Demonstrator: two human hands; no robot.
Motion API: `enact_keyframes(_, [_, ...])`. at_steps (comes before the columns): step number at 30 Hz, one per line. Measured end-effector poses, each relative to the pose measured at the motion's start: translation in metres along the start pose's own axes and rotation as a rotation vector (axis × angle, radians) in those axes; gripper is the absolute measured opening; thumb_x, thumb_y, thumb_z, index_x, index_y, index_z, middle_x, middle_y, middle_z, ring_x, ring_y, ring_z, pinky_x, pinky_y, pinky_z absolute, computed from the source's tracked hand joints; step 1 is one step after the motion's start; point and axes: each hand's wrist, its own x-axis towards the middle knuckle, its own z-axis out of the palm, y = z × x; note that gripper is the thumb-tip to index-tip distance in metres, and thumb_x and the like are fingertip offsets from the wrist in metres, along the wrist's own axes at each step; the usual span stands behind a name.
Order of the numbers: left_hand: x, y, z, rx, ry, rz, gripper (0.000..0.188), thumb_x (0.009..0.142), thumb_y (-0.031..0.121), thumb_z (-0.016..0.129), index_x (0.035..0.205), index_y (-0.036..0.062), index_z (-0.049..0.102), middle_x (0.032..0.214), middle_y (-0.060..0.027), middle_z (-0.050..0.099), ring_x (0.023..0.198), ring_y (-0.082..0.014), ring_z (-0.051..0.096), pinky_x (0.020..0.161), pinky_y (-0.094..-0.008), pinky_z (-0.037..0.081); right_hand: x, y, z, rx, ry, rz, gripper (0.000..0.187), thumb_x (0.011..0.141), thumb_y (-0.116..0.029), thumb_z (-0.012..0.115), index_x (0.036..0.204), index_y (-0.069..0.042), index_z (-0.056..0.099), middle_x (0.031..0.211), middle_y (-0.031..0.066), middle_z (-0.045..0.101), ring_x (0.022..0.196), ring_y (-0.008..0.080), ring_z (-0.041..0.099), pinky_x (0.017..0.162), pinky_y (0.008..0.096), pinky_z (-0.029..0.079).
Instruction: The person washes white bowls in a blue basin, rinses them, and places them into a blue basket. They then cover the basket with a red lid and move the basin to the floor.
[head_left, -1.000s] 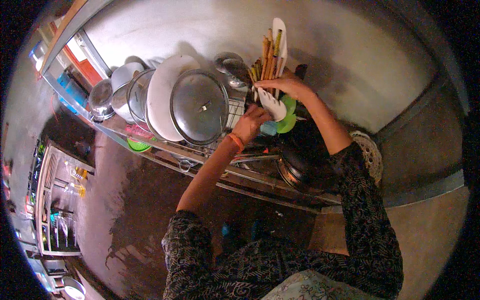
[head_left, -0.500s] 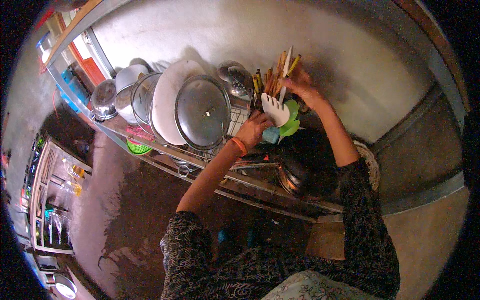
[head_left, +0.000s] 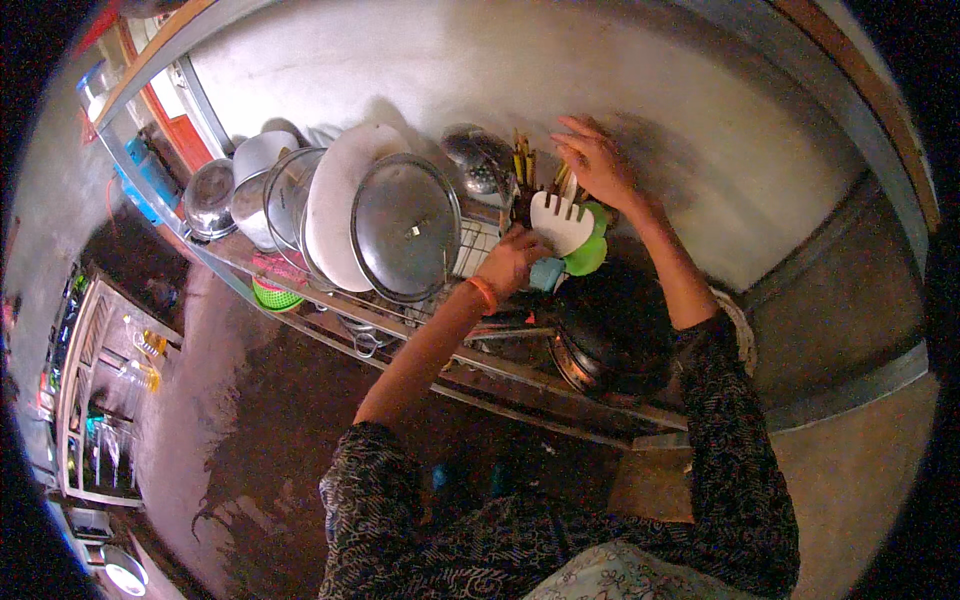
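White slotted spatula stands upright, head up, among the utensils at the right end of the metal dish rack, against the grey wall. Green utensil touches its right edge; a blue handle sits just below it.

Left hand: fingers curled at the lower left of the spatula head, beside the blue handle. Cannot tell whether they clench anything; the contact is hidden behind the knuckles. Orange band on that wrist.

Right hand: above the spatula, fingers spread and loose, palm toward the wall, gripping nothing. Fingertips lie near the yellow-handled sticks that stand up behind the spatula.

Left of the utensils: metal ladle, then a round glass lid with a metal rim leaning upright, a large white plate behind it, further lids and metal bowls toward the rack's left end.

Below the spatula: dark pot on the lower shelf. Green basket under the rack's left part.
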Motion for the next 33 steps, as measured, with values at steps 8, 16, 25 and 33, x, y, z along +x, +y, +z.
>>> enact_keyframes(8, [0.008,-0.004,0.012,0.001,0.032,-0.040,0.035,0.063,-0.002,0.057,0.094,0.0104,0.066,0.092,-0.0083,0.059,0.093,-0.0313,0.053,0.085,-0.0380,0.047,0.005,-0.041,0.007,0.033,0.139,-0.250,0.036,0.090,-0.017,0.053,0.126,-0.011,0.056,0.110,0.0151,0.062,0.111,0.0285,0.054,0.107,0.0442,0.031])
enact_keyframes(16, [-0.001,0.007,0.023,-0.060,0.082,-0.131,0.035,0.066,-0.002,0.055,0.097,0.0103,0.064,0.091,-0.0098,0.057,0.093,-0.0331,0.053,0.081,-0.0412,0.048,-0.002,-0.047,-0.015,-0.277,-0.162,-0.113,0.021,0.085,-0.013,0.052,0.098,-0.011,0.069,0.078,0.0127,0.066,0.073,0.0322,0.062,0.085,0.0438,0.046])
enact_keyframes(25, [-0.043,0.029,0.032,0.059,0.109,-0.105,0.040,0.065,-0.001,0.058,0.104,0.0099,0.059,0.106,-0.0106,0.055,0.104,-0.0357,0.050,0.085,-0.0441,0.047,0.038,-0.047,-0.045,0.149,-0.411,-0.135,0.035,0.084,-0.030,0.065,0.110,-0.006,0.066,0.099,0.0125,0.069,0.088,0.0199,0.067,0.080,0.0347,0.052])
enact_keyframes(33, [-0.071,0.023,0.044,0.068,0.001,-0.074,0.045,0.068,0.002,0.059,0.113,0.0088,0.057,0.116,-0.0121,0.053,0.112,-0.0367,0.047,0.094,-0.0447,0.045,0.063,-0.054,0.008,0.235,-0.963,-0.020,0.060,0.078,-0.038,0.072,0.123,-0.003,0.055,0.102,0.0190,0.067,0.088,0.0214,0.066,0.079,0.0342,0.052])
